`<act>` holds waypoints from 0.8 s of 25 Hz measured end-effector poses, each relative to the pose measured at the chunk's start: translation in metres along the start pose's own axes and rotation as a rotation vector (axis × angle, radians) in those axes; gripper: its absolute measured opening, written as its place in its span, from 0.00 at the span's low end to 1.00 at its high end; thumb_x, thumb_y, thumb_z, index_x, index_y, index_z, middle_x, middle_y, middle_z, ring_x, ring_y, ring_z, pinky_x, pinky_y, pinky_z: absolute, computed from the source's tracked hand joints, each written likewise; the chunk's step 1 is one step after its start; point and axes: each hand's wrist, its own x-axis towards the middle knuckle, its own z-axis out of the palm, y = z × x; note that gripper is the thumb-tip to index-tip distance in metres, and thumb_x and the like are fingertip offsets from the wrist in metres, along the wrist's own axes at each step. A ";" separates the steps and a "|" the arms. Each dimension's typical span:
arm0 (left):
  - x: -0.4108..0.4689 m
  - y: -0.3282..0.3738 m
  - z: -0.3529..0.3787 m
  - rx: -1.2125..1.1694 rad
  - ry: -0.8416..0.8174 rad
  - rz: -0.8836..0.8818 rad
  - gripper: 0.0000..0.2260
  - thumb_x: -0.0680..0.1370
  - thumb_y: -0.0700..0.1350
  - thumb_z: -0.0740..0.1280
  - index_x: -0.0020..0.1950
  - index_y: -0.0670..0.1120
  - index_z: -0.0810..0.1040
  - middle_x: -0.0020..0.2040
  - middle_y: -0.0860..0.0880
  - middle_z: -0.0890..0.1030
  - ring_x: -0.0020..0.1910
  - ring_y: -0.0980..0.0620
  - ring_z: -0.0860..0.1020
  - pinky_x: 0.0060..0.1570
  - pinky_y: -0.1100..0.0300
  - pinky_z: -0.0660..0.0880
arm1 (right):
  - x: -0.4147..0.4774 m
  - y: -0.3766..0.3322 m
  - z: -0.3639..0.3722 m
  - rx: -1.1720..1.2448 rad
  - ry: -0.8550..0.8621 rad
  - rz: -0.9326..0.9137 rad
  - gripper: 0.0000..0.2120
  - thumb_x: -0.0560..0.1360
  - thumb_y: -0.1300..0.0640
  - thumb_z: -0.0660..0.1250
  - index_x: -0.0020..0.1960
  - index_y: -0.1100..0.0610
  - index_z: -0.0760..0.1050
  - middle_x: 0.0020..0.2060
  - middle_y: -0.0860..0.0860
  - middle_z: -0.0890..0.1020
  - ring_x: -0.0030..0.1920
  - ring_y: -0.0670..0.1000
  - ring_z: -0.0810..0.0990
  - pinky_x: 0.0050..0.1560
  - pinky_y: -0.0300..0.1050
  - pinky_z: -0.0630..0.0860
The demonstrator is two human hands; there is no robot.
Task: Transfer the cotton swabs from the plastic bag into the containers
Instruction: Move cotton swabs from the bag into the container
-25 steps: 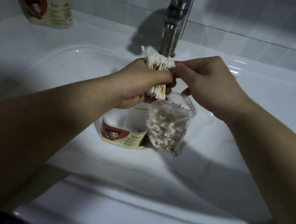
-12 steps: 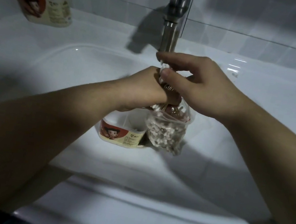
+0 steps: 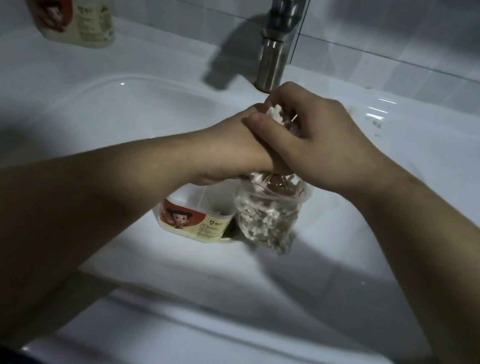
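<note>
White-tipped cotton swabs bunch at frame centre, gripped by my left hand and right hand; most, I judge, lie in the clear plastic bag, the labelled white tub nearly empty

1. This is a bathroom, probably in a home.
2. A white ceramic sink with a wide ledge fills the view.
3. A steel tap stands behind the basin.
4. The tiled wall is pale.
5. A labelled tub sits on the ledge.
</note>
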 end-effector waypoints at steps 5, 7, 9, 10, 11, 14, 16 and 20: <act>0.003 -0.003 -0.003 0.042 0.042 -0.041 0.50 0.63 0.33 0.79 0.77 0.48 0.54 0.53 0.47 0.82 0.54 0.50 0.84 0.48 0.56 0.81 | 0.000 -0.005 0.000 -0.005 -0.061 0.034 0.03 0.82 0.46 0.60 0.51 0.40 0.71 0.35 0.43 0.79 0.38 0.37 0.78 0.36 0.29 0.67; 0.004 -0.005 -0.005 0.043 0.030 -0.071 0.60 0.59 0.35 0.78 0.81 0.53 0.44 0.54 0.48 0.81 0.53 0.50 0.84 0.46 0.56 0.80 | 0.000 -0.007 -0.002 -0.023 -0.107 0.031 0.06 0.83 0.48 0.58 0.48 0.39 0.71 0.36 0.43 0.80 0.37 0.39 0.78 0.35 0.31 0.67; 0.004 -0.004 -0.006 0.022 0.011 -0.091 0.62 0.57 0.34 0.76 0.81 0.57 0.43 0.54 0.47 0.81 0.51 0.48 0.83 0.44 0.55 0.79 | -0.001 -0.009 -0.004 0.035 -0.093 0.041 0.10 0.82 0.50 0.60 0.43 0.39 0.72 0.34 0.43 0.80 0.35 0.39 0.79 0.33 0.30 0.68; 0.004 -0.003 -0.006 -0.006 0.005 -0.101 0.62 0.56 0.34 0.76 0.81 0.58 0.45 0.54 0.45 0.81 0.49 0.47 0.83 0.43 0.54 0.78 | -0.002 -0.009 -0.005 0.080 -0.060 0.054 0.12 0.81 0.51 0.62 0.41 0.39 0.73 0.33 0.43 0.81 0.34 0.39 0.80 0.32 0.29 0.69; 0.003 0.000 -0.006 -0.050 0.001 -0.113 0.59 0.57 0.33 0.75 0.81 0.58 0.49 0.53 0.43 0.81 0.47 0.46 0.83 0.43 0.52 0.78 | -0.002 -0.009 -0.005 0.115 -0.018 0.073 0.12 0.80 0.52 0.63 0.39 0.39 0.74 0.32 0.43 0.81 0.33 0.39 0.80 0.31 0.29 0.69; -0.001 0.010 -0.008 -0.271 0.001 -0.122 0.31 0.71 0.32 0.69 0.72 0.48 0.68 0.46 0.42 0.82 0.41 0.46 0.83 0.42 0.53 0.80 | 0.002 -0.006 -0.005 0.201 0.126 0.161 0.10 0.76 0.53 0.64 0.37 0.44 0.77 0.29 0.43 0.80 0.29 0.40 0.79 0.30 0.33 0.71; -0.003 0.018 -0.008 -0.404 0.094 -0.150 0.13 0.81 0.41 0.62 0.65 0.45 0.76 0.46 0.43 0.84 0.44 0.46 0.84 0.44 0.54 0.81 | 0.005 -0.006 -0.004 0.272 0.237 0.224 0.09 0.75 0.52 0.64 0.38 0.46 0.79 0.29 0.43 0.81 0.31 0.41 0.80 0.31 0.37 0.73; 0.004 0.021 0.001 -0.630 0.380 -0.160 0.24 0.84 0.60 0.55 0.68 0.45 0.77 0.55 0.40 0.85 0.51 0.42 0.84 0.50 0.50 0.82 | 0.005 -0.011 0.002 0.236 0.317 0.269 0.08 0.77 0.50 0.63 0.42 0.48 0.79 0.32 0.45 0.82 0.33 0.42 0.80 0.31 0.38 0.72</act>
